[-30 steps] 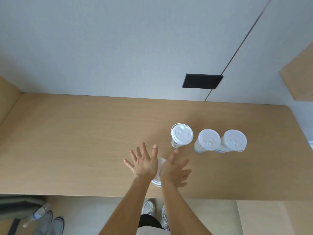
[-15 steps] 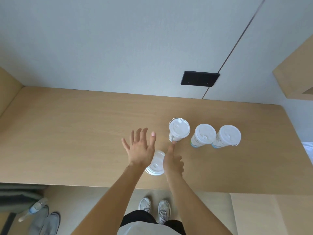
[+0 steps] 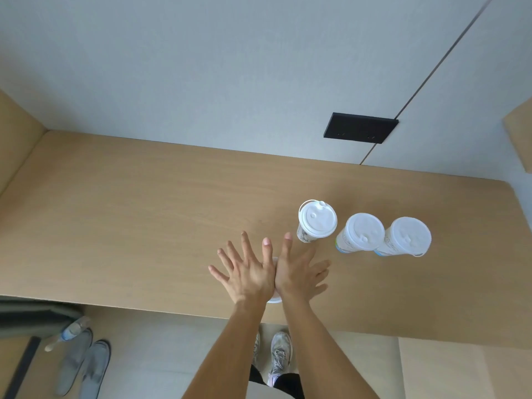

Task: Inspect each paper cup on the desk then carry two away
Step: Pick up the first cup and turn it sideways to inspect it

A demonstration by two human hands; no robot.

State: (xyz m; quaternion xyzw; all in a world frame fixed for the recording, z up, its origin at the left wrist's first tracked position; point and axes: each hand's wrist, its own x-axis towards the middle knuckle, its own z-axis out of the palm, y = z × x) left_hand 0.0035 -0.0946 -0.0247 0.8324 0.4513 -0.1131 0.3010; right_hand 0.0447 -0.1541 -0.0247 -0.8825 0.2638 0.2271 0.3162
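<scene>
Three white-lidded paper cups stand in a row on the right part of the wooden desk (image 3: 144, 211): the left cup (image 3: 316, 221), the middle cup (image 3: 364, 231) and the right cup (image 3: 407, 237). A fourth cup (image 3: 274, 299) sits near the desk's front edge, almost wholly hidden under my hands; only slivers of its white lid show. My left hand (image 3: 244, 272) and my right hand (image 3: 299, 275) lie side by side over it, backs up, fingers spread, thumbs touching. Neither hand is closed around anything.
A black wall plate (image 3: 359, 128) is on the wall behind the desk. On the floor at lower left lie grey slippers (image 3: 83, 367) and a water bottle (image 3: 69, 332). My shoes (image 3: 280, 355) show below the desk edge. A wooden shelf corner (image 3: 521, 139) juts in at right.
Half a second ago my hands were apart with the near cup's lid showing between them. They have come together over that lid with fingers spread. The three cups in the row have not moved.
</scene>
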